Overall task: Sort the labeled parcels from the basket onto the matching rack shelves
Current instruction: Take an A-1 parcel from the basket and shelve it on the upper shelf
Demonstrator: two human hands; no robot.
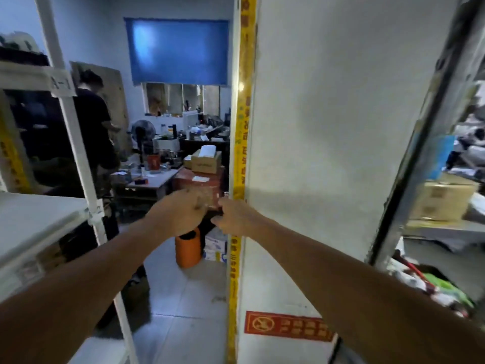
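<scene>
My left hand (183, 210) and my right hand (232, 216) are stretched out together at the middle of the view, fingers curled. Between them is a small parcel (213, 206), blurred and mostly hidden by the fingers; both hands seem to hold it. A white rack (78, 153) stands on my left, with an "A-1" label (61, 84) on its upper shelf and a bare shelf (34, 219) below. Another rack (446, 229) on the right carries a cardboard box (443, 198). Low on the right lies a heap of coloured parcels (433, 285).
A white pillar (328, 153) edged with yellow tape (244, 114) rises right in front of me. A person in dark clothes (91, 114) stands by the left rack. An orange container (187, 248) sits on the tiled floor, with a cluttered table (154, 179) and boxes beyond.
</scene>
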